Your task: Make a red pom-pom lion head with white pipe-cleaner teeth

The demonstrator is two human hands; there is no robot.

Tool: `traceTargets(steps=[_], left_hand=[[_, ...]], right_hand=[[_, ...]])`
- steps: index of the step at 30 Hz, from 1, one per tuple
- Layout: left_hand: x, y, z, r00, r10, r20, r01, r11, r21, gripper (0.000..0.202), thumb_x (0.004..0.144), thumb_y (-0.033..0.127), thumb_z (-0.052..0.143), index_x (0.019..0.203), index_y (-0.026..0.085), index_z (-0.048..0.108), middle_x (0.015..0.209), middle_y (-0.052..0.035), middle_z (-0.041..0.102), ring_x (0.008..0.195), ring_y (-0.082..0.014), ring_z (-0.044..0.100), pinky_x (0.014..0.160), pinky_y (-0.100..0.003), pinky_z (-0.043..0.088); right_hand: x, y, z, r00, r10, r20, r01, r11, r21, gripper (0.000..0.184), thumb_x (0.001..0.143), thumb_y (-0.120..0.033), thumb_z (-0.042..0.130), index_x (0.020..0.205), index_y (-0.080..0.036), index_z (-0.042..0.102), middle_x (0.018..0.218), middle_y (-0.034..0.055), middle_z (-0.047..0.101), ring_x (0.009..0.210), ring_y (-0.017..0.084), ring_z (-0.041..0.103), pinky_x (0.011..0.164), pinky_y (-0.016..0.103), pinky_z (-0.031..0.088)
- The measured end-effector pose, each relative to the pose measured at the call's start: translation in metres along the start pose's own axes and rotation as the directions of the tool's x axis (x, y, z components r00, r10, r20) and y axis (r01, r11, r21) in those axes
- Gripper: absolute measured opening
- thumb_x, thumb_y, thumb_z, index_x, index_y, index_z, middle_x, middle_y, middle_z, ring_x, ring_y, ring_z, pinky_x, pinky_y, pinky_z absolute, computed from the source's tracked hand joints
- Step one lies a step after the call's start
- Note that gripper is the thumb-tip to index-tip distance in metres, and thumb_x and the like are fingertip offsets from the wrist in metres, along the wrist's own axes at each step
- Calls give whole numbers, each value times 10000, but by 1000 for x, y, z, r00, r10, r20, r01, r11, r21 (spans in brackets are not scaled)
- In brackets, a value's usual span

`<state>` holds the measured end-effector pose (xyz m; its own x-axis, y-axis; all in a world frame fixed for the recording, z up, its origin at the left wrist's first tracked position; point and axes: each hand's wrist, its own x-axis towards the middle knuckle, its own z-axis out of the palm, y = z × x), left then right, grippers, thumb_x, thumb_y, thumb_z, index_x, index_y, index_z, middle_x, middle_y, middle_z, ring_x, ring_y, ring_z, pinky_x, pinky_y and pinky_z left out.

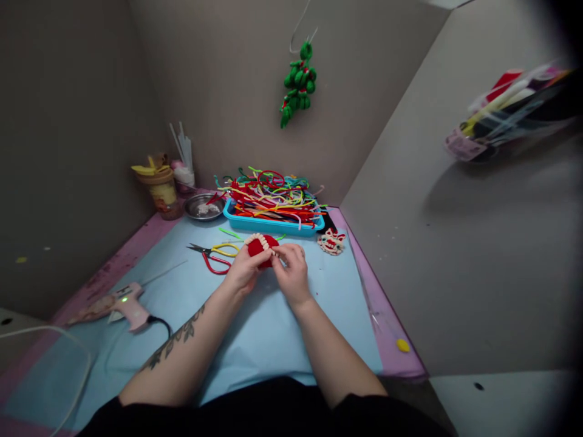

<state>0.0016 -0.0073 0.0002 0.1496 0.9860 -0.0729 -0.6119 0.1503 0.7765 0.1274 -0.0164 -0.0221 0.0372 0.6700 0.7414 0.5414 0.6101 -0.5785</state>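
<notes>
My left hand point(243, 270) is closed on a small red craft piece point(261, 246) with a cream beaded rim, held above the blue mat point(255, 328). My right hand point(291, 270) is closed beside it, fingertips pinching at the piece's right edge. Small scissors point(214, 255) with red and yellow handles lie on the mat just left of my hands. A finished red-and-white ornament point(332, 241) rests to the right of them.
A blue tray point(273, 226) piled with coloured pipe cleaners stands behind my hands. A metal dish point(203, 206) and a jar point(161, 191) sit at the back left. A pink glue gun point(122, 303) lies at left. A green ornament point(298, 82) hangs on the wall.
</notes>
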Motion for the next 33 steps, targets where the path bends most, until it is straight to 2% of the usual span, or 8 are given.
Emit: traceTargets(steps=[4, 9, 16, 22, 29, 33], left_hand=[[0, 3, -4, 997, -70, 35, 71, 997, -23, 541, 613, 209, 795, 1100, 197, 561, 990, -58, 681, 789, -156, 652, 662, -244, 519], [0, 4, -4, 999, 13, -33, -12, 999, 39, 642, 585, 216, 823, 1147, 188, 513, 873, -38, 701, 711, -143, 659, 656, -233, 513], [-3, 2, 1, 992, 123, -29, -119, 986, 118, 715, 566, 251, 833, 1178, 173, 471, 785, -30, 716, 656, -145, 665, 692, -262, 520], [-3, -1, 0, 988, 140, -70, -128, 980, 153, 847, 565, 282, 831, 1284, 173, 398, 779, -36, 713, 652, -156, 664, 683, -282, 525], [-2, 1, 5, 979, 89, -184, -63, 988, 143, 705, 547, 337, 831, 1145, 182, 493, 759, -14, 677, 596, -143, 630, 567, -247, 493], [1, 0, 6, 974, 79, -212, -54, 991, 121, 604, 526, 299, 836, 1033, 175, 532, 780, -6, 661, 590, -129, 613, 531, -227, 471]], right_hand=[[3, 3, -4, 998, -16, -53, 14, 999, -31, 122, 847, -198, 569, 939, -214, 647, 882, 57, 619, 898, 196, 550, 833, 366, 458], [5, 3, -7, 998, -34, -51, 31, 998, -57, 93, 840, -197, 573, 898, -215, 643, 868, 52, 622, 886, 195, 555, 833, 365, 451], [5, 3, -7, 998, -35, -51, 32, 998, -51, 43, 836, -202, 582, 857, -212, 618, 848, 46, 630, 866, 196, 562, 811, 362, 452], [4, 7, -6, 999, -33, 25, 33, 999, -34, 59, 862, -207, 558, 874, -213, 616, 855, 41, 629, 870, 192, 556, 821, 363, 445], [3, 4, -4, 995, -57, 87, 63, 996, -61, 80, 865, -204, 561, 873, -210, 640, 863, 56, 623, 879, 202, 534, 817, 365, 448], [2, 4, -2, 990, -100, 98, 105, 993, -47, 83, 861, -187, 566, 867, -201, 648, 864, 63, 634, 867, 201, 530, 821, 367, 453]])
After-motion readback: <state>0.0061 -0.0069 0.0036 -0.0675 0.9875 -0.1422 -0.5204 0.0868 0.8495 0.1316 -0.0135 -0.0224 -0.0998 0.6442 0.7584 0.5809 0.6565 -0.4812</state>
